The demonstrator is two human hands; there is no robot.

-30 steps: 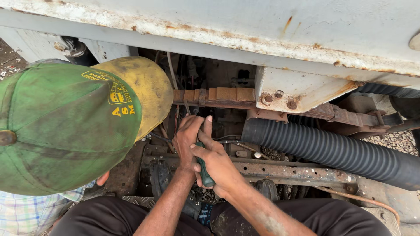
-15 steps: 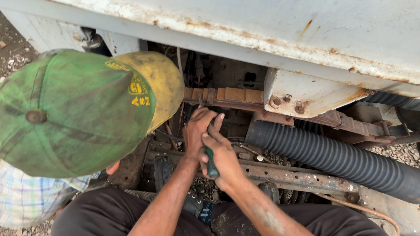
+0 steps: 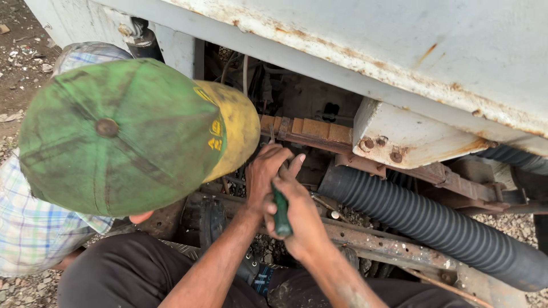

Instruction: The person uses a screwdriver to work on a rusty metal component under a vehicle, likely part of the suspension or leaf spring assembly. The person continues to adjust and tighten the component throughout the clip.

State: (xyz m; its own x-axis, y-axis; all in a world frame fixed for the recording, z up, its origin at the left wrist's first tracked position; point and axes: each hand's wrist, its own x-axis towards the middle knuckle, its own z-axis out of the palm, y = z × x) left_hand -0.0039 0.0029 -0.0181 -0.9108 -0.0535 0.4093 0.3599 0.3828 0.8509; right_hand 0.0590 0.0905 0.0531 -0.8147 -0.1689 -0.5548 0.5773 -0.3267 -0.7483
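Note:
My right hand (image 3: 299, 219) is closed around the green handle of a screwdriver-like tool (image 3: 281, 214). It points up into the rusty underside of a vehicle. My left hand (image 3: 265, 171) sits just above it. Its fingers are curled at the tool's tip, below a stack of rusty leaf springs (image 3: 311, 130). The tip itself is hidden behind the fingers. A person in a green and yellow cap (image 3: 131, 134) and a plaid shirt crouches very close on the left.
A thick black ribbed hose (image 3: 434, 225) runs down to the right. A rusty frame rail (image 3: 394, 248) lies under it. A white bracket with rusty bolts (image 3: 399, 140) and a white body panel (image 3: 399, 40) hang overhead. Gravel and dirt cover the ground.
The view has shifted, so the capped head now sits further left and higher in the frame. Both hands keep the same grip at the same spot under the springs.

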